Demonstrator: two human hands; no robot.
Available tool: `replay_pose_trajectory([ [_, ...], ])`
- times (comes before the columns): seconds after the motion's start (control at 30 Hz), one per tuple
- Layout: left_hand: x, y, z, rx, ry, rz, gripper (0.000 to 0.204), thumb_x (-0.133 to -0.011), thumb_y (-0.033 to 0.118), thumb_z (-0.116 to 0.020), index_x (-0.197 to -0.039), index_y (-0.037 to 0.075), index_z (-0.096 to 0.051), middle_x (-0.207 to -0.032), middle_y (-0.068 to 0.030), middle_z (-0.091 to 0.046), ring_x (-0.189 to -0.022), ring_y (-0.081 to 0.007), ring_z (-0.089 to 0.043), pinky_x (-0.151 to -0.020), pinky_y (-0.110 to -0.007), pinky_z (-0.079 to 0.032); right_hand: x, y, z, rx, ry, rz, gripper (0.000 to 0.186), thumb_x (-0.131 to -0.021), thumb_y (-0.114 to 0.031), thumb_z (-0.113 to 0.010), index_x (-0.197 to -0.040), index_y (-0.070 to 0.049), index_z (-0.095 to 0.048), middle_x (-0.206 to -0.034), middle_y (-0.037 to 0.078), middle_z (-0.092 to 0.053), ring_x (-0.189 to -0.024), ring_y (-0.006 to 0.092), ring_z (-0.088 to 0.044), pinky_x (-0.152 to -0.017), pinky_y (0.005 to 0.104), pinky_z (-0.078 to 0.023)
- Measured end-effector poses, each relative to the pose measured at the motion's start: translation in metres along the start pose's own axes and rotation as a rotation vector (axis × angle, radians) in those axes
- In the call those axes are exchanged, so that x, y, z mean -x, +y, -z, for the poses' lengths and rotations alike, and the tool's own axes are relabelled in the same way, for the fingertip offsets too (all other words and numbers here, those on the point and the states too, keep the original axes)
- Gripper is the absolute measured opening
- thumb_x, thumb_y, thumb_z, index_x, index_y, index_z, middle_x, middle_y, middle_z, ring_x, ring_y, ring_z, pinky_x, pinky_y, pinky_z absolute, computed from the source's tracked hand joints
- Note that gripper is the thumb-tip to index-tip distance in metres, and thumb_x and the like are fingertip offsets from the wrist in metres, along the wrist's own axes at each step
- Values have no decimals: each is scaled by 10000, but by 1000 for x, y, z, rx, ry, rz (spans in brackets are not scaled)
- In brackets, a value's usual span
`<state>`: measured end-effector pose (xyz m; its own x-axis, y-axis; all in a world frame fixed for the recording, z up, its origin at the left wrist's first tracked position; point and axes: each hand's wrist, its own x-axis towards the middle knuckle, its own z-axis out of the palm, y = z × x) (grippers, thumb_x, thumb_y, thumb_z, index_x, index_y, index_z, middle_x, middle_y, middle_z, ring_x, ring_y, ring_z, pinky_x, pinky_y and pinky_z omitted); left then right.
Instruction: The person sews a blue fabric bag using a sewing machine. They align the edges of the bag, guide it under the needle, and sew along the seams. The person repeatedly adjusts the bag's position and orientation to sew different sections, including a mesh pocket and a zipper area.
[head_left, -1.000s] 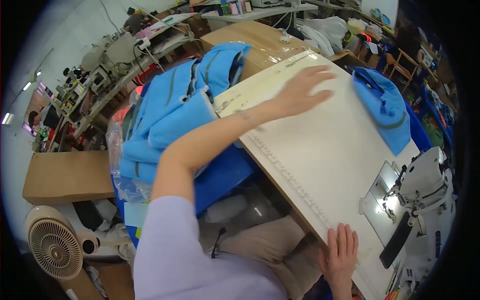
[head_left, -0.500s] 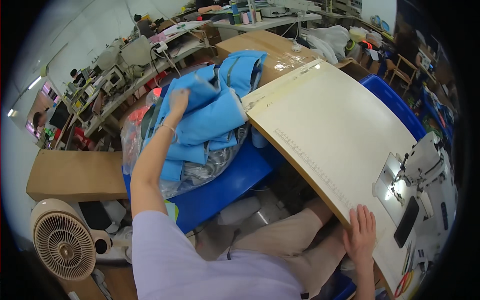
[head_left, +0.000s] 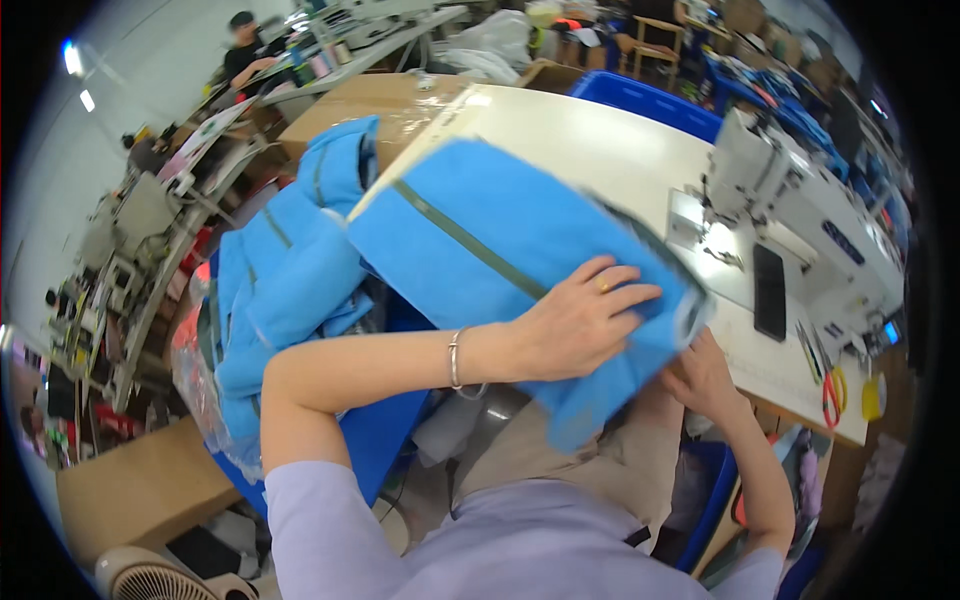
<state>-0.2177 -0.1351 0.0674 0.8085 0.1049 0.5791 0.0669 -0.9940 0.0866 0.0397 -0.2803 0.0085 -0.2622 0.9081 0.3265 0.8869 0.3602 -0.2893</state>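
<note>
A blue fabric piece with a dark olive strip lies tilted over my lap and the front edge of the white table. My left hand, with bent fingers, grips the piece near its right part. My right hand is closed at the piece's lower right edge, its fingertips partly behind the fabric. At the left, more blue pieces lie heaped on clear plastic over a blue surface. To the right stand a white sewing machine and a black phone-like slab, with orange-handled scissors near the table edge.
The white table runs across the middle, with a blue crate behind it and a large cardboard box beyond. Another box and a fan are at lower left. A co-worker sits at a far bench.
My left hand has pulled a blue piece from the heap rightward over my lap. My right hand has left the table top for the piece. The view has shifted.
</note>
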Motion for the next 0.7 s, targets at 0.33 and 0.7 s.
replay_pose_trajectory([
  [0.33, -17, -64, -77, 292, -391, 25, 455, -1015, 419, -540, -1420, 217, -583, -1564, -114, -486, -1467, -342, -405, -1212, -643, -183, 6, -7, 23, -72, 378, -199, 545, -774, -41, -759, -1301, -24, -626, -1375, 182, -603, -1258, 387, -577, -1054, 451, -478],
  [0.7, -24, -59, -93, -252, -140, 383, 629, -901, 490, -720, -1342, 47, -649, -1415, -202, -604, -1330, -411, -521, -1119, -576, -361, -12, -78, -44, -102, 69, 41, 351, -855, -192, -763, -1173, -66, -683, -1086, 96, -698, -1033, 249, -663, -1097, 510, -424],
])
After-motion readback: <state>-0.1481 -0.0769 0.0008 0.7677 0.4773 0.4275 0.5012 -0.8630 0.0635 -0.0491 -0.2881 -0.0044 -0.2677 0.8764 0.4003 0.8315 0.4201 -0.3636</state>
